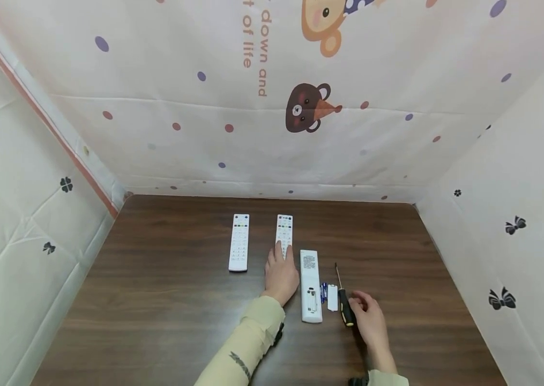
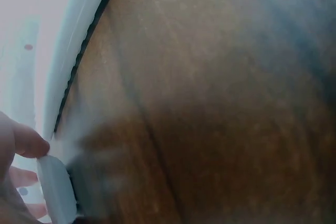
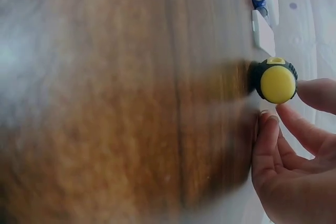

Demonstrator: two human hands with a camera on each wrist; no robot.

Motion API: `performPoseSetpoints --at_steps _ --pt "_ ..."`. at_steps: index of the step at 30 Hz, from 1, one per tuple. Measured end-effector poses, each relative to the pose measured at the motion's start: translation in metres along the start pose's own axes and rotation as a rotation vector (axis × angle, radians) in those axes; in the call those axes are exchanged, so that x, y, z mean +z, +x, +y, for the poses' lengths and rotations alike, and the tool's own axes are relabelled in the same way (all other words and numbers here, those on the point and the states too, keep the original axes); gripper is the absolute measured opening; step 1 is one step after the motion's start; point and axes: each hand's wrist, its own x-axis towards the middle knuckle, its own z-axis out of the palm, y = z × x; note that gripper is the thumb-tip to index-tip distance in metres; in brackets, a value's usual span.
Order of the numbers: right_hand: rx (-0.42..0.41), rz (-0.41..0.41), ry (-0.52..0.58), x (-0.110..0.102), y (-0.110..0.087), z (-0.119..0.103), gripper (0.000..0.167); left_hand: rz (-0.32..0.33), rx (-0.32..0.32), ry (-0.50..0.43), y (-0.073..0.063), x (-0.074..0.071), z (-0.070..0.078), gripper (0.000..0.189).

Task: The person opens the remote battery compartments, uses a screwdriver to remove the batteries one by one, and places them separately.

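My left hand (image 1: 282,276) lies over the lower end of the middle white remote control (image 1: 284,228), with thumb and fingers at its edges. In the left wrist view the thumb (image 2: 31,141) meets the rim of that remote's near end (image 2: 56,190). Beside it lies another remote (image 1: 309,276), face down, its battery compartment uncovered. My right hand (image 1: 370,319) is at the right side of a screwdriver (image 1: 345,310) with a black and yellow handle. Its fingertips, loosely bent, come right up to the handle's yellow end (image 3: 278,84).
Blue batteries (image 1: 323,292) and a white battery cover (image 1: 332,298) lie between the face-down remote and the screwdriver. A third remote (image 1: 239,242), buttons up, lies to the left. Patterned white cloth walls (image 1: 194,155) border the brown wooden table (image 1: 156,300).
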Motion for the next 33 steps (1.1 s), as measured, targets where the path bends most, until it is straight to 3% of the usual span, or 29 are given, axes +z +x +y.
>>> performPoseSetpoints --at_steps 6,14,18,22,26,30,33 --pt "-0.006 0.000 -0.048 0.002 -0.001 -0.006 0.035 -0.036 -0.044 0.081 0.005 -0.006 -0.005 0.067" --pt "-0.054 -0.013 -0.121 0.004 -0.005 -0.012 0.038 -0.138 -0.163 -0.017 0.008 -0.011 -0.017 0.078" --pt "-0.059 -0.015 -0.117 0.005 -0.007 -0.013 0.040 -0.111 -0.202 -0.178 0.001 -0.015 -0.023 0.076" --pt "-0.063 -0.013 -0.115 0.004 -0.010 -0.015 0.042 -0.013 -0.213 -0.395 -0.015 -0.021 -0.028 0.075" --pt "-0.077 0.017 -0.107 -0.001 -0.010 -0.023 0.042 0.064 -0.230 -0.551 -0.029 -0.035 -0.025 0.074" --pt "-0.104 0.052 -0.092 0.000 -0.011 -0.031 0.040 0.089 -0.254 -0.668 -0.043 -0.049 -0.026 0.072" --pt "-0.108 0.061 -0.088 0.003 -0.012 -0.035 0.040 0.102 -0.267 -0.698 -0.055 -0.059 -0.031 0.071"
